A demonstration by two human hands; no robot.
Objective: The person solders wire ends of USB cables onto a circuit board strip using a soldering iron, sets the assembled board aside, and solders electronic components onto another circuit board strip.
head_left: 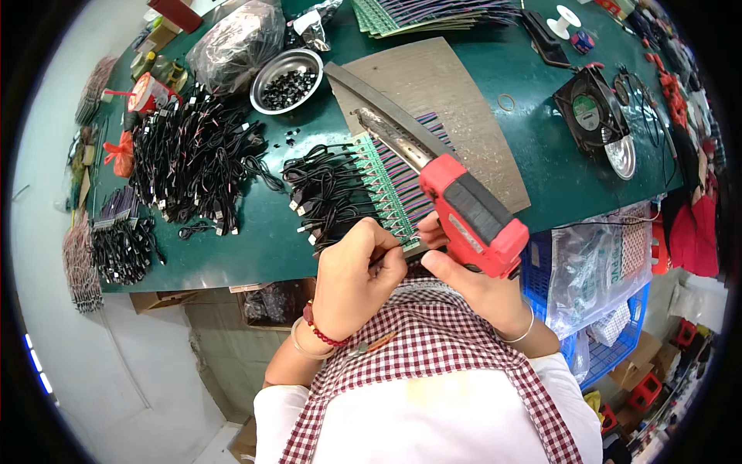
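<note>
A long green circuit board strip [384,189] lies near the front edge of the table. Black USB cables [328,189] run from its left side, and purple, pink and black wires [413,166] stretch off its right. My left hand [357,271] is closed in a pinch on a black cable at the board's near end. Across from it, my right hand [483,290] has its thumb and fingertips at the board's near right corner, seemingly gripping it. A red-and-black soldering gun [471,213] with a stained metal barrel extends above the right fingers and partly hides them.
Beneath the board is a brown cardboard sheet [433,85], crossed by a metal bar [386,104]. A bowl of small black parts [286,81] and a heap of black cables [189,158] stand left. A fan [589,108] is at right. Blue crates [618,340] sit below the table.
</note>
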